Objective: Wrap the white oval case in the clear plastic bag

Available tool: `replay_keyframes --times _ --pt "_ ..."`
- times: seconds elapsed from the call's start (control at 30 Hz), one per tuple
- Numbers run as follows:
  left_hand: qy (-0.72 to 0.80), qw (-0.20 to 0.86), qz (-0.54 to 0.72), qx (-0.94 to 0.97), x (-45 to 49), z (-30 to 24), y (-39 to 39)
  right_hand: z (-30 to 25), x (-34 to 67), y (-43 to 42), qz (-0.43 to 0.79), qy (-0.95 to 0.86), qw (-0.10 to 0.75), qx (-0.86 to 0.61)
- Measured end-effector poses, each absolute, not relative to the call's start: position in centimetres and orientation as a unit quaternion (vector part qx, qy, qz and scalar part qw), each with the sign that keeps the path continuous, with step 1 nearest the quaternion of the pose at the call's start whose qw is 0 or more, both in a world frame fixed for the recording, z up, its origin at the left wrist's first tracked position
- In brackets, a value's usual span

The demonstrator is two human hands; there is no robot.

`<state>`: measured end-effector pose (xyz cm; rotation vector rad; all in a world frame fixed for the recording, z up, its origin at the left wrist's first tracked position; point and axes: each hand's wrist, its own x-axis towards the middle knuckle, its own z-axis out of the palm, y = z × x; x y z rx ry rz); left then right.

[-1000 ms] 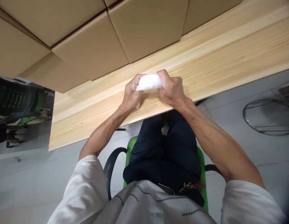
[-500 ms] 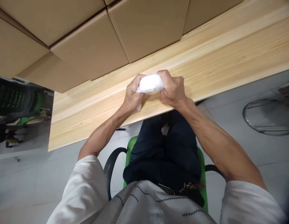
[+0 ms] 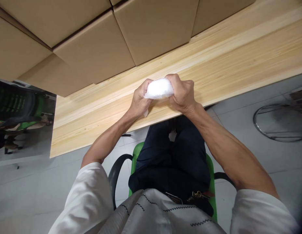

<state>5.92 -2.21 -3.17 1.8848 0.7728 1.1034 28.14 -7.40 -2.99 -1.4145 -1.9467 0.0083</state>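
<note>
Both hands edged slightly right, left hand (image 3: 138,101) and right hand (image 3: 181,94) clenched around white bundle (image 3: 158,89).

We reach both bare forearms forward and inward, so our wrists converge ahead of us. Our left hand (image 3: 138,100) is curled into a fist, knuckles up, thumb tucked toward the middle. Our right hand (image 3: 181,92) is clenched likewise, its fingers folded under, almost touching the left. Short white sleeves cover our upper arms.
</note>
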Motion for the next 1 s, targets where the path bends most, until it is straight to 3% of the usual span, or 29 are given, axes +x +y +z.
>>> replay_keyframes --times 0.2,0.6,1.0 --pt "0.33 0.396 0.423 0.746 6.1 -2.9 -2.8 -0.5 27.6 -8.4 0.033 -0.759 0.267 -0.593" --pt "0.325 0.379 0.423 0.756 5.9 -2.8 -2.7 -2.2 28.0 -7.9 0.008 -0.76 0.325 -0.563" --pt "0.338 0.185 0.349 0.854 2.1 -1.7 0.2 -1.8 27.4 -7.9 -0.021 -0.746 0.272 -0.608"
